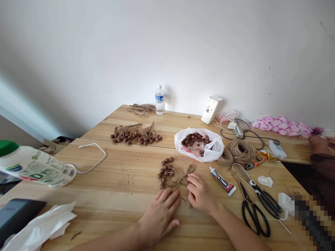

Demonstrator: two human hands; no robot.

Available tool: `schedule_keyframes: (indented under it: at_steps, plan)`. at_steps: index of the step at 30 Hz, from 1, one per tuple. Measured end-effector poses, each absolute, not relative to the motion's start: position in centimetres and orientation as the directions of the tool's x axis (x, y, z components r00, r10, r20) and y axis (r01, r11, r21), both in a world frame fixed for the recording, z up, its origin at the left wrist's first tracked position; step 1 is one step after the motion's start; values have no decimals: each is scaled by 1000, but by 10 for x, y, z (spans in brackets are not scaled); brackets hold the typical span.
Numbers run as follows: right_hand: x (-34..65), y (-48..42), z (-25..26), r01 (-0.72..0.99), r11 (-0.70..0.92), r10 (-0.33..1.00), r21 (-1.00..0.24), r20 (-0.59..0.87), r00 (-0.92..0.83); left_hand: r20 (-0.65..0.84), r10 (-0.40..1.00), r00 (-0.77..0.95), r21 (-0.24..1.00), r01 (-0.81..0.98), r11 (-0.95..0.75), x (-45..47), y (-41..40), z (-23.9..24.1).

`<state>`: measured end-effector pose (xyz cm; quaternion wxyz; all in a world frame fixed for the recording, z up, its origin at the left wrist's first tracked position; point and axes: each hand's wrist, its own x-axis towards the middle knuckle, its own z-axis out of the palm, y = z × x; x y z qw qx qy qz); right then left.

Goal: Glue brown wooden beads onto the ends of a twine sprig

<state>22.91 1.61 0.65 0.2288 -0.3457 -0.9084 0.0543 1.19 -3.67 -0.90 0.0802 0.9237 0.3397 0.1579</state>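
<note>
A bundle of brown nut-like balls (164, 169) tied with jute twine (179, 177) lies before me, and the twine forms a braided loop at its upper right. My left hand (162, 211) rests flat on the table just below the bundle, fingers stretched out at the twine's lower strands. On the other side, my right hand (200, 191) is closed, its fingertips pinching twine beside the loop; the exact grip is partly hidden. A glue tube (222, 181) lies to the right of that hand. Behind it, a white plastic bag (180, 139) holds loose brown nuts or shells (195, 139).
Finished-looking bundles (137, 134), twine strands (141, 109) and a water bottle (159, 101) stand toward the wall. Twine balls (239, 150), black-handled scissors (255, 216) and cables lie right. A large white bottle (39, 165) leans in at left. Another person's hand (319, 143) shows far right.
</note>
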Motion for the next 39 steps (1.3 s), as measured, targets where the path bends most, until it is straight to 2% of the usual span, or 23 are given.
schedule_keyframes:
  at_steps: [6,11,18,20,24,26,29,31,34,37,39]
  plan:
    - [237,18,15,682,697,716,-220,257,-649,241,653,718,268,598,-756,11,-37,-8]
    - [249,18,37,729,624,775,-282,111,-622,246,645,723,256,594,-763,10,-38,-10]
    - [257,21,52,774,554,832,-307,196,-518,333,620,711,270,558,-785,10,-41,-5]
    - [254,20,52,745,588,808,-315,193,-557,344,607,717,276,540,-795,11,-42,-2]
    - [250,16,51,667,672,718,-323,60,-694,422,599,680,320,507,-801,13,-43,1]
    - [250,16,50,708,658,734,-258,6,-679,477,591,650,355,473,-806,14,-44,1]
    - [250,15,50,767,617,782,-176,34,-622,530,562,635,387,409,-827,14,-46,4]
    - [245,13,51,748,633,773,-198,109,-625,539,536,650,385,376,-843,14,-46,6]
    - [235,7,49,621,725,683,-297,196,-703,535,515,669,369,363,-855,14,-47,7]
    - [226,0,43,485,795,574,-364,195,-795,540,529,654,365,385,-848,15,-46,6]
    - [222,-3,38,466,810,546,-356,171,-820,551,538,638,366,395,-843,15,-46,5]
